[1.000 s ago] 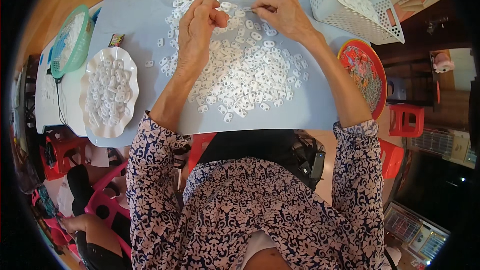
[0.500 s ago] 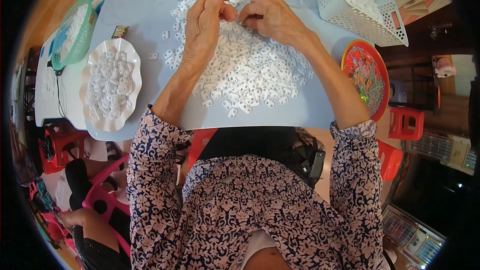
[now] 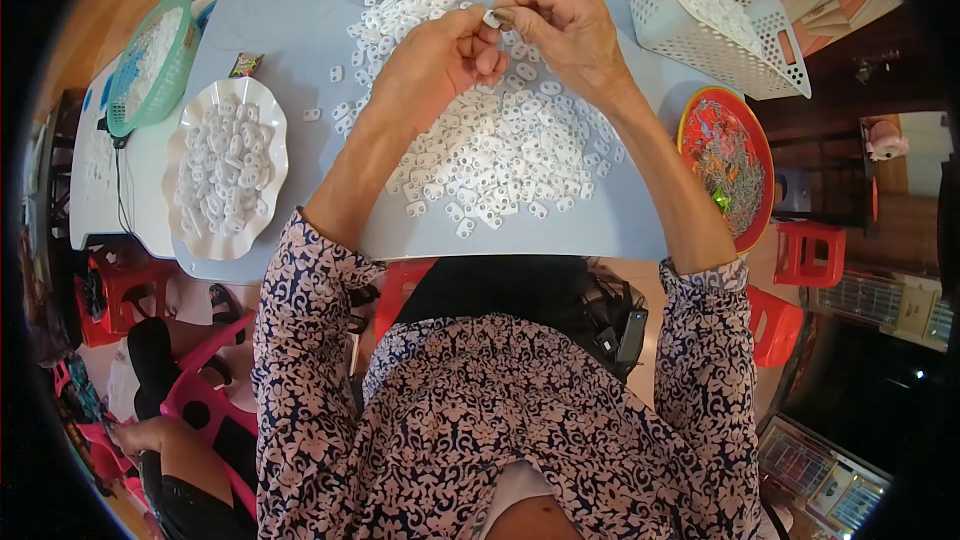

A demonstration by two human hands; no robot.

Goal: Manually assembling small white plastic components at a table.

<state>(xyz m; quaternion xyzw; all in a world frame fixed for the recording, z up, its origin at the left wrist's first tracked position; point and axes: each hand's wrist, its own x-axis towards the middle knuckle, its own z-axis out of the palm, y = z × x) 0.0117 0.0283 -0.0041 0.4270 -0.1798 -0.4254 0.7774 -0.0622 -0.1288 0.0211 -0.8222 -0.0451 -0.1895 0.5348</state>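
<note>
The left hand [image 3: 447, 60] and right hand [image 3: 570, 35] pinch a white piece [image 3: 490, 18] between them above a loose pile [image 3: 500, 155], while a scalloped dish [image 3: 279, 130], green basket [image 3: 184, 50] and perforated basket [image 3: 670, 30] hold white pieces [image 3: 222, 170] and a red bowl [image 3: 755, 135] grey and red bits [image 3: 740, 185]

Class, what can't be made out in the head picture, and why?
Head view:
White piece in the right hand: partly covered by that hand; whether the left hand touches it is unclear.
Table: far edge cut off by the picture's top.
Bits in red bowl: too small.
Pile: lower pieces hidden by upper ones.
</note>
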